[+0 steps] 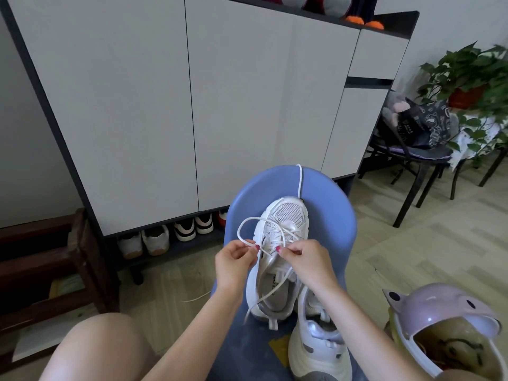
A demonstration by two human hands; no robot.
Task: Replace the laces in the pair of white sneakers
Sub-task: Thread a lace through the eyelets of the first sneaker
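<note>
Hands: my left hand (235, 259) and right hand (297, 257) each pinch the lace (248, 224)
Risk: uneven pull could slip it from the sneaker (277, 254) eyelets

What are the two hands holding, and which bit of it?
Both pinch the white lace of the far sneaker. The left hand holds the loop beside the shoe; the right hand holds a strand over the eyelets.

White sneaker (277, 259) upright, toe at 12 o'clock, white lace (248, 232) partly threaded, looping toward 10 o'clock. Second white sneaker (319, 345) touching it at 5 o'clock.
</note>
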